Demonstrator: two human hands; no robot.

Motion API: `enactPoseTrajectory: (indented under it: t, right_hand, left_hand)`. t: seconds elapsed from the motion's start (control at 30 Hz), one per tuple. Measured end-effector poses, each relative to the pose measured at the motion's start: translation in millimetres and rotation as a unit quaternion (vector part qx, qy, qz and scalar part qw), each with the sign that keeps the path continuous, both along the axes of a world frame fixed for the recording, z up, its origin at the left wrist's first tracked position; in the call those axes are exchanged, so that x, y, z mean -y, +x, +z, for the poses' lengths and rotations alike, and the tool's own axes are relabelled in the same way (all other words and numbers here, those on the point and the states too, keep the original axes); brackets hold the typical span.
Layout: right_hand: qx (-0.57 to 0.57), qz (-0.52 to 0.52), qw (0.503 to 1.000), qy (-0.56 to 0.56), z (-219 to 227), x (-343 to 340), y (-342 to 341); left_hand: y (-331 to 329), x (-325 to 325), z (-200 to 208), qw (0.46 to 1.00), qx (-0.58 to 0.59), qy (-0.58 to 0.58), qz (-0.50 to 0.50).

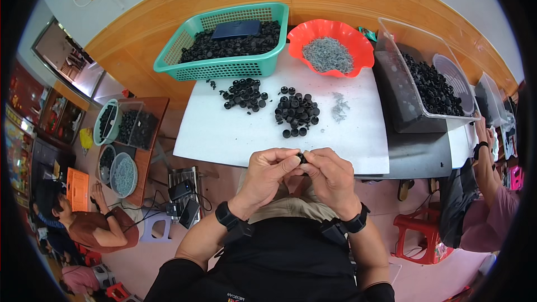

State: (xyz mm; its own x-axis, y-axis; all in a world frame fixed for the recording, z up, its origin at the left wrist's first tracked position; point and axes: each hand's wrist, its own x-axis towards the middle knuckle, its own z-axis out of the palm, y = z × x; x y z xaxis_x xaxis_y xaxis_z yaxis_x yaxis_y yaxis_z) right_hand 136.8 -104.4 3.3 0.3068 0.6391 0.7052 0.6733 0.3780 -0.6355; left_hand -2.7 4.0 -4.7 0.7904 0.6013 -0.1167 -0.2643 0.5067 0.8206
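Note:
My left hand (267, 174) and my right hand (333, 178) meet just off the near edge of a white board (218, 137). Both are closed, fingertips pinching a small round black plastic part (302, 157) between them, mostly covered by the fingers. Beyond them lies a pile of black caps (296, 111), with a second pile of small black parts (244, 94) farther left. A few small translucent grey pieces (339, 107) are scattered right of the nearer pile. Their exact kind is too small to tell.
At the back stand a green basket (224, 70) of black parts with a dark blue box (236, 29) on top, and a red scalloped bowl (361, 50) of grey pieces. A clear bin (391, 78) stands right. Co-workers sit on both sides; a red stool (417, 229) stands right.

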Motion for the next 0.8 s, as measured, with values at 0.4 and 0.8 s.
enactPoseTrajectory:
  t: [0.4,0.8]
  right_hand:
    - [-0.025,0.021,0.999,-0.008,1,3,4]
    - [-0.03,0.025,0.999,-0.029,6,6,11]
  left_hand:
    - [1,2,7,0.999,-0.003,0.032,-0.022]
    - [2,-4,7,0.997,-0.005,0.023,-0.077]
